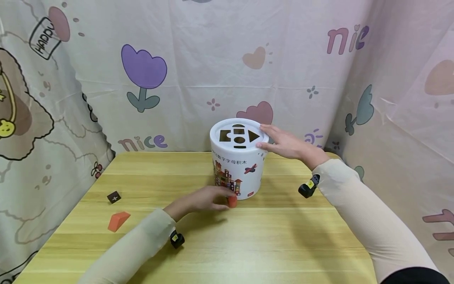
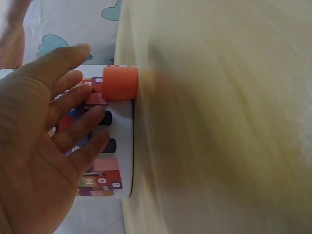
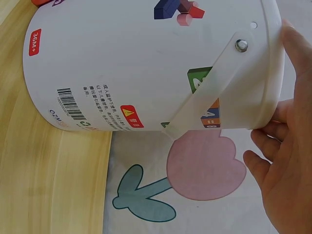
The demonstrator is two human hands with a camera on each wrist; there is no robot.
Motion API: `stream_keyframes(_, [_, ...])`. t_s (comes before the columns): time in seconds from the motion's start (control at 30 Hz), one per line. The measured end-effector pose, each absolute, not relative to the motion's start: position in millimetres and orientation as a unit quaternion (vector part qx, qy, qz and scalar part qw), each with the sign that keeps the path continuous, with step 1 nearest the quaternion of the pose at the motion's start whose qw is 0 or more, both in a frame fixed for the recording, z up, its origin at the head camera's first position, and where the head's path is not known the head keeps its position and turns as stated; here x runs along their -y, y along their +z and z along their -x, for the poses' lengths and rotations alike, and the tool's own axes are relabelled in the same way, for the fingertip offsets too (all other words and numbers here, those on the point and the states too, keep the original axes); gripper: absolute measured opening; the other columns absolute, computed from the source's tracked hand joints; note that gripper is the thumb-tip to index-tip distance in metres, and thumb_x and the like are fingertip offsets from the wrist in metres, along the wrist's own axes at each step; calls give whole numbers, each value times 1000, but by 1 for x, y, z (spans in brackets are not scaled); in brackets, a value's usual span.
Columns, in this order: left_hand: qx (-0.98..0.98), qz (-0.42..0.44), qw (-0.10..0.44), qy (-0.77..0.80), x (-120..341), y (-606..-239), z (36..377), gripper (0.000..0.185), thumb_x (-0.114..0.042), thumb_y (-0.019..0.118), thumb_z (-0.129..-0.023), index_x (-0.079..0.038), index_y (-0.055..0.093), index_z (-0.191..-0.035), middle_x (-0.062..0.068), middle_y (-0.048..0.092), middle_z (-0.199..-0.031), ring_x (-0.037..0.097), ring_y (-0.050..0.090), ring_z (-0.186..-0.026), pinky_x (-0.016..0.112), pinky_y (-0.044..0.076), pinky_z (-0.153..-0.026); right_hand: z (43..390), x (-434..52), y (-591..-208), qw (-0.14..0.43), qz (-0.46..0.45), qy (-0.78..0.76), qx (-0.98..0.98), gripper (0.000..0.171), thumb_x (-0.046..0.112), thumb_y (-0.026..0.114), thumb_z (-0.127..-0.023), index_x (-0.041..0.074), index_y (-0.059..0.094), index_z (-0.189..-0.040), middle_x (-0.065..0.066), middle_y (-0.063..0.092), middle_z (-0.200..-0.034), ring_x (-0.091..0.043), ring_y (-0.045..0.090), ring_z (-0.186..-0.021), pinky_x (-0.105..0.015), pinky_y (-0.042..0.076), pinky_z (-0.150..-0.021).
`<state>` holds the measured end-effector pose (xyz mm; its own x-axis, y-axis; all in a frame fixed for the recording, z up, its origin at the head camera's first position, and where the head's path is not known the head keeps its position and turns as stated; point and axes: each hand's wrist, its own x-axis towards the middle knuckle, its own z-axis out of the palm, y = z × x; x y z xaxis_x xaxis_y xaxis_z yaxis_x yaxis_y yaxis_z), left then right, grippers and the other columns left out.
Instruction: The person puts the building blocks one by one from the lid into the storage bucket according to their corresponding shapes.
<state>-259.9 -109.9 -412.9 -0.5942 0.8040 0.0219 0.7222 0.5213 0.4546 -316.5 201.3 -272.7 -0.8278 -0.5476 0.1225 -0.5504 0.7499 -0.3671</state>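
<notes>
A white bucket (image 1: 239, 169) with printed blocks on its side and shape-cut holes in its lid (image 1: 227, 142) stands upright on the table. My right hand (image 1: 283, 142) rests at the right edge of the lid, thumb and fingers spread along the rim; the right wrist view shows this hand (image 3: 287, 151) beside the rim. Low in front of the bucket, an orange-red cylinder block (image 2: 120, 83) stands on end on the table. Beside it is my left hand (image 1: 209, 199), its loosely bent fingers reaching close around the block without gripping it.
On the left of the wooden table (image 1: 283, 236) lie a dark block with a plus sign (image 1: 114, 197) and an orange wedge-shaped block (image 1: 118, 221). A pale handle (image 3: 209, 83) hangs on the bucket's side. A patterned cloth (image 1: 198, 59) hangs behind the table.
</notes>
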Motion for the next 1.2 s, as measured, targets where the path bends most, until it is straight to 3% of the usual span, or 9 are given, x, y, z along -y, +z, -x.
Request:
stream_keyframes(0.23, [-877, -442, 92, 165, 107, -417, 261, 49, -35, 66, -94, -16, 57, -138, 4, 56, -137, 22, 50, -127, 41, 39, -108, 317, -202, -274, 7, -293, 200, 935, 86, 63, 45, -95, 10, 19, -157, -12, 16, -162, -37, 21, -144, -56, 22, -115])
stream_keyframes(0.6, [-885, -447, 73, 109, 100, -415, 255, 45, -33, 65, -95, -14, 60, -135, 6, 53, -133, 21, 56, -115, 39, 47, -99, 317, -202, -275, 8, -298, 203, 933, 87, 64, 45, -95, 8, 19, -157, -14, 17, -161, -38, 21, -144, -55, 22, -115])
stream_keyframes(0.93, [-860, -495, 69, 106, 107, -416, 250, 43, -30, 64, -96, -8, 62, -133, 7, 48, -145, 26, 48, -130, 40, 37, -110, 318, -202, -275, 8, -296, 195, 935, 88, 65, 45, -94, 9, 19, -157, -13, 16, -161, -38, 22, -144, -55, 22, -115])
stream_keyframes(1.2, [-862, -480, 68, 147, 101, -418, 258, 33, -29, 68, -93, -16, 67, -123, -1, 62, -125, 16, 56, -116, 34, 43, -104, 317, -203, -276, 12, -300, 198, 933, 87, 63, 45, -95, 8, 19, -157, -13, 17, -161, -38, 22, -144, -55, 22, -115])
